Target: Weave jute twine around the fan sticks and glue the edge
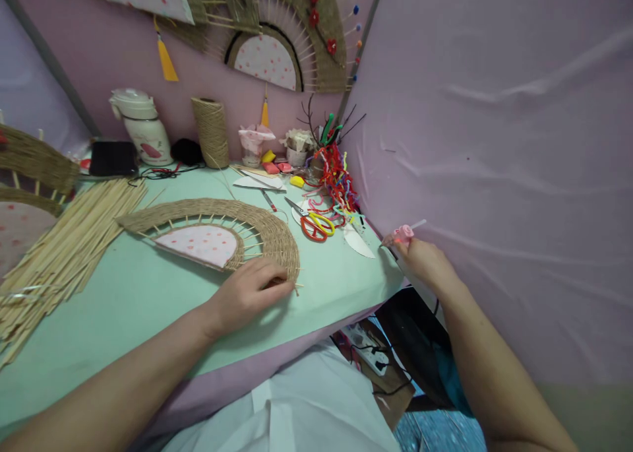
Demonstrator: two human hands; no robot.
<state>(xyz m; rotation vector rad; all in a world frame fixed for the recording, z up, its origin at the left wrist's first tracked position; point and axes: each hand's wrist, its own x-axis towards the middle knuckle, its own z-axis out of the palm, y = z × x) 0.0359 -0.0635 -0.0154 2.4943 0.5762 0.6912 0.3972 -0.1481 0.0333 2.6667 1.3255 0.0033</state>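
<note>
A half-round fan (279, 234), woven from twine over thin sticks, lies on the table with a white, red-dotted panel (200, 243) at its centre. At the fan's right end, my left hand (252, 295) rests with fingers curled onto the edge and thumb against it. My right hand (429, 264) is closed around a pink glue gun (400, 233) at the table's right edge. A clear glue stick (419, 224) pokes out of the gun's back. Scissors (316, 226) with red and yellow handles lie between the fan and the gun.
Bundled pale sticks (74, 241) cover the table's left. Along the back stand a white bottle (143, 129), a twine spool (210, 132) and colourful pipe cleaners (339, 175). A purple cloth wall (494, 142) borders the right. Below the table edge is a power strip (368, 353).
</note>
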